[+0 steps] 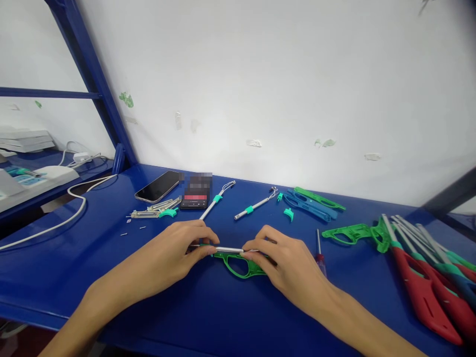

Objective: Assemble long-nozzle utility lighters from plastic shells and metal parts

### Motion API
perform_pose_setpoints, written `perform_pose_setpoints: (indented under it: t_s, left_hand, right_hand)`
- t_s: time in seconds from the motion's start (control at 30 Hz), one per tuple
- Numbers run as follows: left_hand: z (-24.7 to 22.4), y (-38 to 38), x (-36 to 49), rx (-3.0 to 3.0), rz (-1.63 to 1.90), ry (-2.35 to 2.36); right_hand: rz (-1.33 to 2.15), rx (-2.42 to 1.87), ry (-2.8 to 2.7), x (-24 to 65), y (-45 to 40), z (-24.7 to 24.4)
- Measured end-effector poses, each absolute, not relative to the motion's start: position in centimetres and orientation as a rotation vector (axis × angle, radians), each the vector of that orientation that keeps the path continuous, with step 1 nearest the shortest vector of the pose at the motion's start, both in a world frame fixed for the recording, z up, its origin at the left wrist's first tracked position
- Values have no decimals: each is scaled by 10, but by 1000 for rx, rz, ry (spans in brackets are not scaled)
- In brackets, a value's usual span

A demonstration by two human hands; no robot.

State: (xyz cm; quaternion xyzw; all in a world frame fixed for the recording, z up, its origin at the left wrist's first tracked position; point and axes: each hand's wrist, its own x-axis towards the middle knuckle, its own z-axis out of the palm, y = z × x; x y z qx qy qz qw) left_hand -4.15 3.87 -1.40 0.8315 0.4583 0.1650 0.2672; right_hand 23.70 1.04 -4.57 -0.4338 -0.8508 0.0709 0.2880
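Near the middle of the blue table, a thin silvery rod [229,250] lies level between my two hands. My left hand [191,248] pinches its left end, where a bit of teal shows. At the other end my right hand [273,250] has its fingers closed on the rod. Just under the rod is a green plastic handle shell [241,270] with a loop opening, its right part covered by my right hand. Two similar metal rods with teal collars and thin wires, the left rod [210,207] and the right rod [256,206], lie behind my hands.
On the blue table [148,317] are a phone [159,186], a second dark phone [195,196], small metal parts [152,210], blue shells [308,206], green shells [345,233] and a screwdriver [320,258]. Red-handled lighters [420,292] pile up at right. A white cable [80,198] crosses the left.
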Motion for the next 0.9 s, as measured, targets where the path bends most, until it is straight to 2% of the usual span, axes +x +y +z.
perform_pose_setpoints:
  t_s: [0.9]
  left_hand:
    - [-13, 33, -33, 2350, 308, 1206]
  right_hand:
    - [223, -1184, -2283, 240, 12, -41]
